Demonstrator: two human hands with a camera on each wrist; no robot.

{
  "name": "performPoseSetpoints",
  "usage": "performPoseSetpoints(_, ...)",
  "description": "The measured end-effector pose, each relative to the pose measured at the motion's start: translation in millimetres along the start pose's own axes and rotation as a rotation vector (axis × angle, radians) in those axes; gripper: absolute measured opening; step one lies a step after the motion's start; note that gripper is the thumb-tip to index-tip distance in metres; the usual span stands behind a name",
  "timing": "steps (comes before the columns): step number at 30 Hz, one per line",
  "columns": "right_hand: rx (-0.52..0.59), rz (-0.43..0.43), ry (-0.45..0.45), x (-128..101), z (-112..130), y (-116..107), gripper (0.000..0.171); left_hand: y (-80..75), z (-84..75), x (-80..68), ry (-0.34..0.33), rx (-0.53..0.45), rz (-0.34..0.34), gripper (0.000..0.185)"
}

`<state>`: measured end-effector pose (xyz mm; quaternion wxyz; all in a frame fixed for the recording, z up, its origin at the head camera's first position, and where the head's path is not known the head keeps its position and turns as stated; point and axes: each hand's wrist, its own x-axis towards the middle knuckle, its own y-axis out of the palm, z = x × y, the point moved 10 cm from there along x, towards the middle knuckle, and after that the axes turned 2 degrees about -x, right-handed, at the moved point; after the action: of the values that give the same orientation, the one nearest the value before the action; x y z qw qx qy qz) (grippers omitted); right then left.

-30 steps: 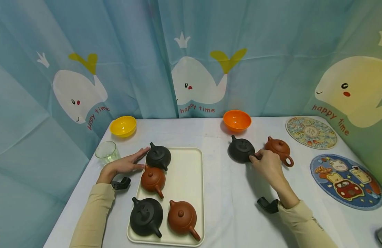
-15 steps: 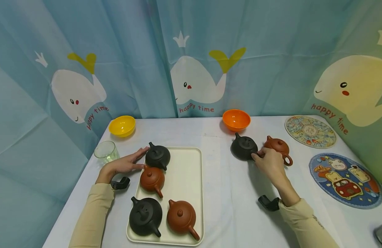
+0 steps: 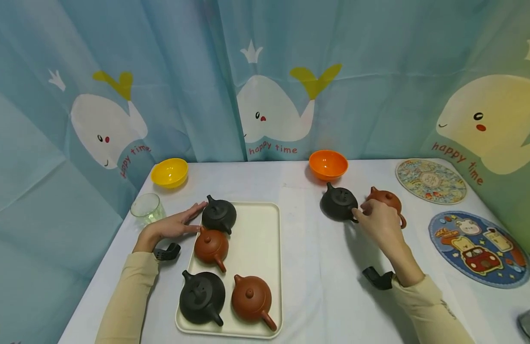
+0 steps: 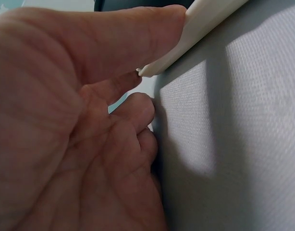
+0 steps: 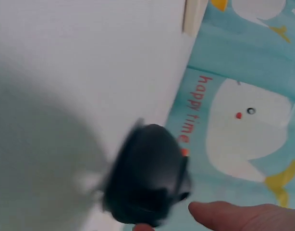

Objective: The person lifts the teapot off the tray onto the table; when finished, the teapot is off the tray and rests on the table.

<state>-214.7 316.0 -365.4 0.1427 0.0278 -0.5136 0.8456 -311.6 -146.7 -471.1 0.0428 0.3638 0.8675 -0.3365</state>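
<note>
My left hand (image 3: 178, 224) lies flat on the white cloth, fingers straight against the left rim of the cream tray (image 3: 256, 239), beside a black teapot (image 3: 219, 215). In the left wrist view the thumb touches the tray rim (image 4: 205, 19). My right hand (image 3: 370, 214) sits between a loose black teapot (image 3: 338, 204) and a brown teapot (image 3: 388, 199). One fingertip is at the black pot's handle and the other fingers reach over the brown pot. The right wrist view shows the black teapot (image 5: 147, 178) blurred, with the thumb apart from it.
The tray also carries a brown teapot (image 3: 210, 246), a black one (image 3: 202, 297) and another brown one (image 3: 252, 299). A glass (image 3: 147, 209) and a yellow bowl (image 3: 170, 173) stand at the left, an orange bowl (image 3: 328, 165) at the back. Two round mats (image 3: 431, 181) (image 3: 480, 249) lie at the right.
My right hand pushed the loose black teapot a little back and to the right, then shifted toward the brown teapot. The left hand stayed in place.
</note>
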Motion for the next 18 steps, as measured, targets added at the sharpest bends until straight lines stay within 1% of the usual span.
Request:
performPoseSetpoints(3,-0.019,-0.075,-0.042,-5.7,15.8,-12.5,0.028,-1.4,-0.6,-0.8,-0.003,-0.003,0.000,0.087)
performPoseSetpoints(6,-0.007,-0.105,-0.107,-13.4,36.4,-18.1,0.027,-1.5,-1.8,-0.4,-0.009,-0.006,0.004,0.088)
performPoseSetpoints(7,0.002,-0.102,-0.130,-16.1,44.0,-17.9,0.026,-1.5,-2.6,-0.6,-0.009,-0.009,0.004,0.088)
performPoseSetpoints(10,0.038,-0.049,-0.180,-25.7,64.5,-11.7,0.023,-0.6,-2.8,-0.1,-0.006,-0.014,0.005,0.087)
performPoseSetpoints(14,0.080,0.035,-0.224,-39.8,87.5,0.4,0.019,0.5,-2.1,0.8,-0.006,-0.014,0.006,0.086)
performPoseSetpoints(18,0.096,0.084,-0.268,-52.8,106.1,10.3,0.016,0.8,-1.3,1.0,-0.007,-0.017,0.007,0.086)
